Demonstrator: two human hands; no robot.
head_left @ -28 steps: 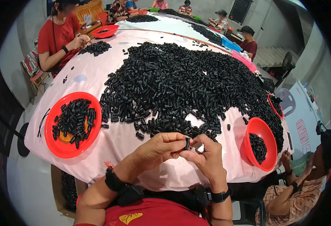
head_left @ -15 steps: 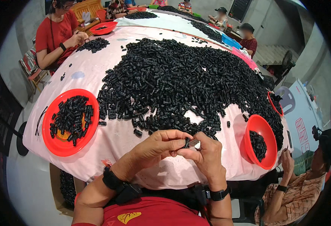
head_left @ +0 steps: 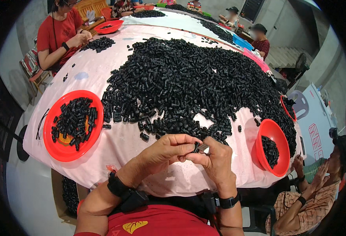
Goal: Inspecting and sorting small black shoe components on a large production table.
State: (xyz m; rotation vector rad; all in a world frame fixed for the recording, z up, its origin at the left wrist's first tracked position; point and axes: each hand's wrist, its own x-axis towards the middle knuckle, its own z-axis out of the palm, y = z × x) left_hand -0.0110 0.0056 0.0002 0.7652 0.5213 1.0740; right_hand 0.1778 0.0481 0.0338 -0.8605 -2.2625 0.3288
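Note:
Over the near edge of the cloth, my two hands meet. My left hand (head_left: 167, 152) pinches a small black plastic piece (head_left: 196, 146) between thumb and fingertips. In my right hand (head_left: 217, 159) is a small shiny, flat metal tool (head_left: 205, 149), its end close against the piece; the fingers hide most of it, so its kind is unclear. Just beyond my fingers spreads a large pile of short black cylindrical pieces (head_left: 188, 82). One loose black cylinder (head_left: 144, 137) lies apart at the pile's near edge.
A red plate (head_left: 49, 143) of black pieces stands at left, a deep red bowl (head_left: 264, 128) holding more at right. A pink patterned cloth (head_left: 122, 149) covers the table. Co-workers sit around it, one in red (head_left: 57, 43) at far left, another (head_left: 310, 196) close at right.
My hands stay nearly in place, with the metal tool turned slightly against the black piece. At right, the nearby co-worker has raised a hand toward the head.

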